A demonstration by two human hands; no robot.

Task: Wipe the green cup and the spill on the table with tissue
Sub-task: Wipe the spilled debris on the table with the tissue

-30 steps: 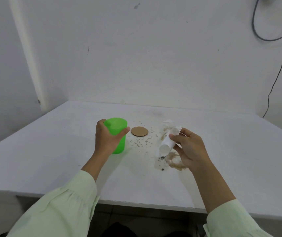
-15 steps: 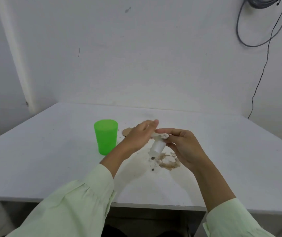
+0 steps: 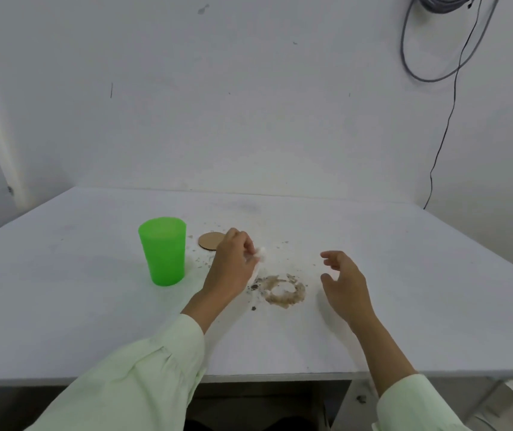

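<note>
Nearest: right hand (image 3: pixel 343 283) empty, fingers spread, hovering just right of the brown ring-shaped spill (image 3: pixel 283 290) on the white surface (image 3: pixel 93 306). Left hand (image 3: pixel 233 265) closed on the white tissue (image 3: pixel 259 259), directly beyond-left of the spill and the likelier one to wipe. Farther left: green cup (image 3: pixel 163 251) upright, untouched; cardboard coaster (image 3: pixel 211 241) behind the left hand.

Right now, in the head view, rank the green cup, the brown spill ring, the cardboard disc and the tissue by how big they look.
1. Green cup, clearly largest.
2. Spill ring.
3. Cardboard disc, partly hidden behind the left hand, so unsure.
4. Tissue, only a bit shows past the fingers; true size cannot be told.
</note>
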